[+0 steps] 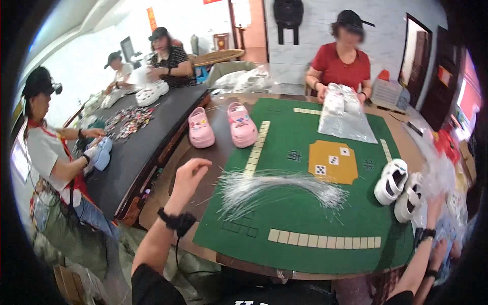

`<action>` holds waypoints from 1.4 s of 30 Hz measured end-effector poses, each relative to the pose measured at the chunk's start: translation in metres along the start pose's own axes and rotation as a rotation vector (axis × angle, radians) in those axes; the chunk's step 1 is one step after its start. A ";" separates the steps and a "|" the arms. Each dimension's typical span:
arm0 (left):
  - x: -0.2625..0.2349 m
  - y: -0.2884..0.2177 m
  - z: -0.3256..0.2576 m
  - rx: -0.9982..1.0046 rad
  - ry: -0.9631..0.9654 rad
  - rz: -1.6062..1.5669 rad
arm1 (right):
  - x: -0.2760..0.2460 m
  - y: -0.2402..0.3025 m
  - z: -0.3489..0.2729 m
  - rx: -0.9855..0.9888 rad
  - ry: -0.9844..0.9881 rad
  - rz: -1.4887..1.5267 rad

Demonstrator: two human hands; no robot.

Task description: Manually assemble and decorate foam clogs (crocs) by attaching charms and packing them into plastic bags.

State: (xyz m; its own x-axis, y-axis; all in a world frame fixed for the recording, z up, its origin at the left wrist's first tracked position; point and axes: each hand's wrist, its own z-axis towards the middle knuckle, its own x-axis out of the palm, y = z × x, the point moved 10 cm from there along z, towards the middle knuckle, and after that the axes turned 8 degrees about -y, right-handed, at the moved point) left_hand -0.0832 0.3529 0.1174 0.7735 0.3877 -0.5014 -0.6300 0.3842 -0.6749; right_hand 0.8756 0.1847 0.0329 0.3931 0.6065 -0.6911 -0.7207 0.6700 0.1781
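Beside the right edge of the counter (402,134), our right hand (435,206) is at clear plastic bags (440,175), near 2 white shoes (391,184); whether its fingers grip film, we cannot tell. Our left hand (192,175) hangs empty, fingers loosely curled. We should pinch 1 bag gently, because film may tear.

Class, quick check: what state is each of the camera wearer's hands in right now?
Left hand: open, fingers loosely bent, holding nothing.
Right hand: at the clear plastic packaging; open or closed cannot be told.

Free room around strand bundle (274,185)
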 end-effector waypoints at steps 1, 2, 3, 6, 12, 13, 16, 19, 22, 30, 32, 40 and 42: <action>0.003 0.028 0.020 -0.018 -0.003 0.000 | 0.016 -0.030 -0.012 -0.087 0.146 -0.057; -0.010 0.045 0.032 -0.025 -0.041 0.111 | 0.037 -0.009 -0.030 -0.079 0.322 -0.076; -0.027 0.061 0.040 -0.041 -0.076 0.238 | 0.023 0.055 -0.053 -0.015 0.459 0.009; -0.003 0.120 0.098 -0.039 -0.020 0.414 | -0.047 0.081 -0.079 -0.107 0.105 0.006; 0.048 0.225 0.186 -0.051 -0.041 0.557 | -0.084 0.046 -0.146 0.145 0.412 -0.053; 0.062 0.235 0.199 -0.123 -0.019 0.561 | -0.086 0.036 -0.151 0.042 0.313 -0.098; 0.046 0.264 0.213 -0.086 -0.120 0.661 | -0.143 0.144 -0.181 -0.168 0.364 -0.113; 0.060 0.280 0.228 -0.211 -0.094 0.746 | -0.146 0.146 -0.217 -0.042 0.427 -0.055; 0.052 0.271 0.228 -0.201 -0.063 0.917 | -0.143 0.163 -0.239 -0.046 0.347 0.048; 0.118 0.159 0.238 -0.094 0.314 0.499 | -0.136 0.137 -0.256 0.042 0.206 0.109; 0.132 0.179 0.241 -0.059 0.347 0.494 | -0.131 0.136 -0.256 0.058 0.208 0.149; 0.139 0.222 0.234 -0.197 0.363 0.463 | -0.135 0.141 -0.254 0.061 0.171 0.178; 0.131 0.217 0.227 -0.147 0.343 0.422 | -0.139 0.143 -0.252 0.080 0.159 0.205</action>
State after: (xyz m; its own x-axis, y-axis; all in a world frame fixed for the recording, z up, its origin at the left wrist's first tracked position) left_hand -0.1349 0.6771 0.0281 0.4501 0.1789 -0.8749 -0.8924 0.1246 -0.4336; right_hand 0.5738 0.0883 -0.0221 0.1448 0.6621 -0.7353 -0.7263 0.5758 0.3755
